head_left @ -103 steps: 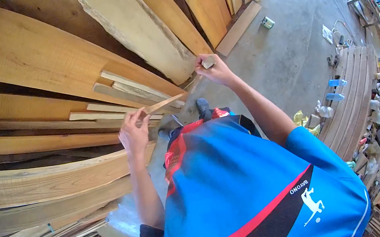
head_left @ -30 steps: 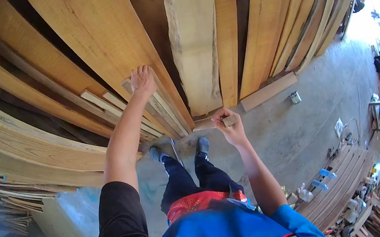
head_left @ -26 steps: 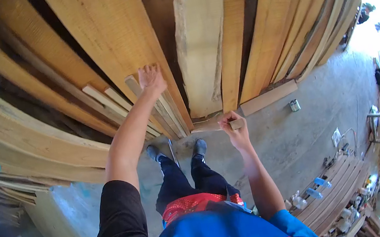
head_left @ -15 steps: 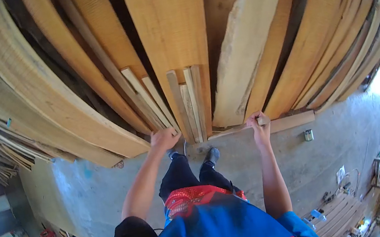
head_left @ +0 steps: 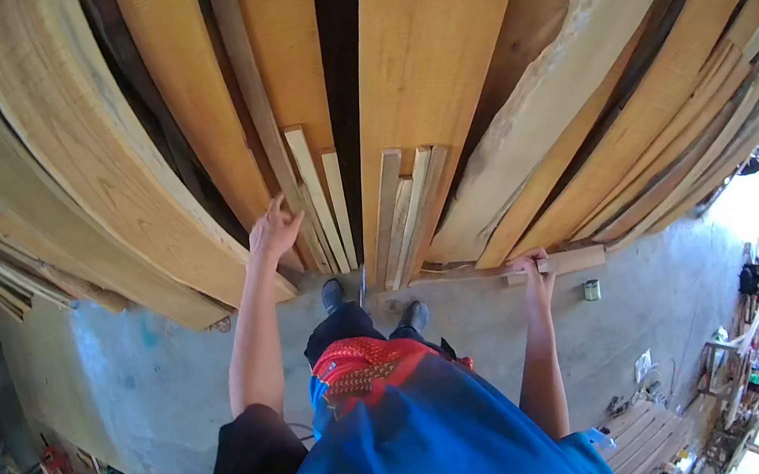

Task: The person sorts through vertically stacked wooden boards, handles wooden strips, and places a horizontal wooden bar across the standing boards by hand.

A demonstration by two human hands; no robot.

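Several long boards stand side by side in a fan from ten round to two o'clock, their lower ends near the concrete floor. At nine to ten o'clock from the middle of the view, the left hand has its thumb and forefinger apart with nothing in its grasp; it is in front of the boards, and I cannot tell whether it touches them. Just beside it, at about three o'clock from its fingers, stands a pair of pale strips, upright against the boards. Further toward three o'clock, a cluster of narrow strips leans on the foot of a wide orange board. At four o'clock, the right hand is clamped around a wooden stick, one end showing beside the fingers; the hand hides much of the rest. Behind that hand a flat plank lies on the floor, with a small tin near it. Two dark shoes are toward six o'clock, above a blue shirt. A slatted surface lies between four and five o'clock.
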